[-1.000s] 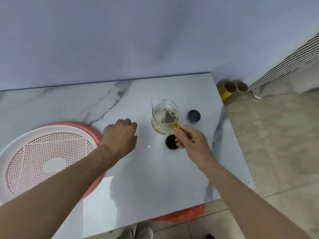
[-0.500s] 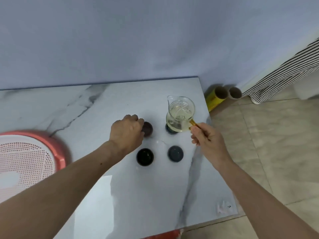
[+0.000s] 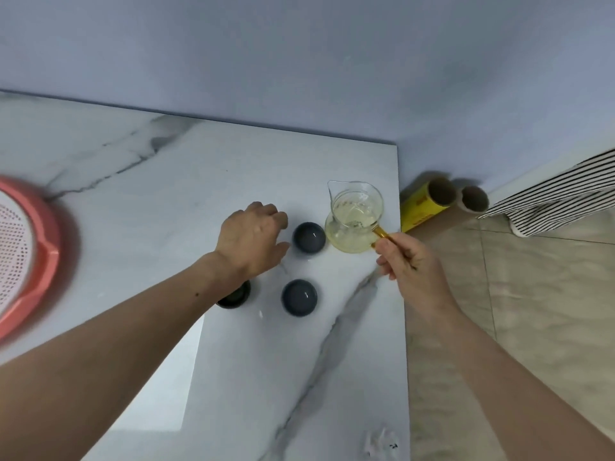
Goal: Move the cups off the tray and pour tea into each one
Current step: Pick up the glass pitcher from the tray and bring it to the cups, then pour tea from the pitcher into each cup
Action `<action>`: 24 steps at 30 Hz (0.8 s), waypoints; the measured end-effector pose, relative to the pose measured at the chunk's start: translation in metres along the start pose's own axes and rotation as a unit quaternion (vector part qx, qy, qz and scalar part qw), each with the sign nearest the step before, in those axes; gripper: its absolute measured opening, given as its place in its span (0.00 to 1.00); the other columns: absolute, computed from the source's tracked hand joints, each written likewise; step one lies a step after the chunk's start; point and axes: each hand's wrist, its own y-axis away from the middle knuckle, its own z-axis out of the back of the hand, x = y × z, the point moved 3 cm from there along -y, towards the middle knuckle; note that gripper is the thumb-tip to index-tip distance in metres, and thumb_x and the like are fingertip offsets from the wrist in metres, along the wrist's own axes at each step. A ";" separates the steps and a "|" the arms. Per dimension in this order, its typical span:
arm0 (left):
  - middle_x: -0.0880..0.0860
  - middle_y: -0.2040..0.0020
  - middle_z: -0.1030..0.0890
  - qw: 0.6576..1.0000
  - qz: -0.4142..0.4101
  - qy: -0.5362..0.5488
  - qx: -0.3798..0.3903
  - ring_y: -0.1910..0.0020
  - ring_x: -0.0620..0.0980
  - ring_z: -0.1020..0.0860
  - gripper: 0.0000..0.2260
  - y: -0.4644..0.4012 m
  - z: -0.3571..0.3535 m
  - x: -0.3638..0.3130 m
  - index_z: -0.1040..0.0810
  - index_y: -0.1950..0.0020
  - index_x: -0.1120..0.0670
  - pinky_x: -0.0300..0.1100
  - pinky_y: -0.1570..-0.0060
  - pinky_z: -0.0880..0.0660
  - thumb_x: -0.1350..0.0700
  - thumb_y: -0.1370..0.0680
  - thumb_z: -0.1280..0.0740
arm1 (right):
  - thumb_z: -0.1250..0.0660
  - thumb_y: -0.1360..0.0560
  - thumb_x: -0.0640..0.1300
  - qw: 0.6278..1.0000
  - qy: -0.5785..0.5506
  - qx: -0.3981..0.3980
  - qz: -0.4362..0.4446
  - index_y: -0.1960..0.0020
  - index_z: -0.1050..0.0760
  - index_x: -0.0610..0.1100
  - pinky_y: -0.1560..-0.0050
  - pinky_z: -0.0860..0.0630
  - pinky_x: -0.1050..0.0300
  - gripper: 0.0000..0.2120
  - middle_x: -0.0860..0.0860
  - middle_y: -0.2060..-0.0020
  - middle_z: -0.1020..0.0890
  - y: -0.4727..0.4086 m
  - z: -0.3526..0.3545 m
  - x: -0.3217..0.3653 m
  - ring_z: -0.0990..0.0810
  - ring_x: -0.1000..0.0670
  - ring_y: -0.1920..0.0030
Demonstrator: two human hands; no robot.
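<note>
A glass pitcher [image 3: 354, 224] of pale yellow tea stands upright near the table's right edge. My right hand [image 3: 411, 264] pinches its amber handle. Just left of the pitcher a grey-blue cup [image 3: 308, 237] sits on the marble table [image 3: 166, 201], and a second grey-blue cup [image 3: 299, 297] sits nearer me. My left forearm half hides a black cup [image 3: 234, 297]. My left hand [image 3: 251, 234] hovers with loosely curved fingers right beside the far grey-blue cup; what lies under its palm is hidden. The coral tray [image 3: 50, 234] with a white perforated insert lies at the far left.
The table's right edge runs close by the pitcher. On the tiled floor beyond it lie a yellow cardboard tube [image 3: 424, 206] and a brown tube [image 3: 474, 198]. Striped fabric [image 3: 559, 201] hangs at the right. A blue wall closes the back.
The pitcher has shifted right, uncovering the far grey-blue cup. A dark cup seen at my left fingertips is out of sight. My left forearm now covers part of the black cup.
</note>
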 end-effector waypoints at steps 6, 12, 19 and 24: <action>0.49 0.43 0.21 0.999 -0.030 0.036 -0.014 0.42 0.52 0.26 0.20 -0.014 -0.012 0.004 0.24 0.40 0.51 0.43 0.49 0.32 0.45 0.29 0.32 | 0.37 0.22 0.44 0.998 0.042 -0.008 0.046 0.62 0.21 0.53 0.69 0.27 0.68 0.11 0.48 0.68 0.21 -0.018 0.009 -0.014 0.24 0.57 0.69; 0.48 0.40 0.22 0.997 -0.055 0.056 0.001 0.38 0.52 0.29 0.30 -0.028 -0.020 0.004 0.26 0.37 0.50 0.45 0.41 0.34 0.38 0.34 0.27 | 0.37 0.22 0.47 0.989 0.102 0.010 0.110 0.63 0.22 0.56 0.71 0.29 0.70 0.12 0.57 0.71 0.20 -0.040 0.019 -0.014 0.25 0.59 0.71; 0.46 0.37 0.25 0.990 -0.126 0.021 0.051 0.34 0.50 0.32 0.37 -0.044 -0.028 0.002 0.28 0.35 0.47 0.45 0.39 0.38 0.33 0.39 0.26 | 0.37 0.24 0.51 0.977 0.146 0.032 0.149 0.59 0.22 0.47 0.70 0.28 0.67 0.11 0.49 0.70 0.22 -0.062 0.035 -0.008 0.26 0.55 0.71; 0.46 0.36 0.25 0.988 -0.148 -0.014 0.041 0.34 0.49 0.32 0.40 -0.048 -0.032 0.000 0.29 0.34 0.47 0.48 0.35 0.38 0.31 0.41 0.27 | 0.38 0.22 0.45 0.969 0.183 0.038 0.165 0.63 0.23 0.46 0.73 0.31 0.70 0.12 0.54 0.76 0.22 -0.066 0.042 -0.004 0.29 0.59 0.76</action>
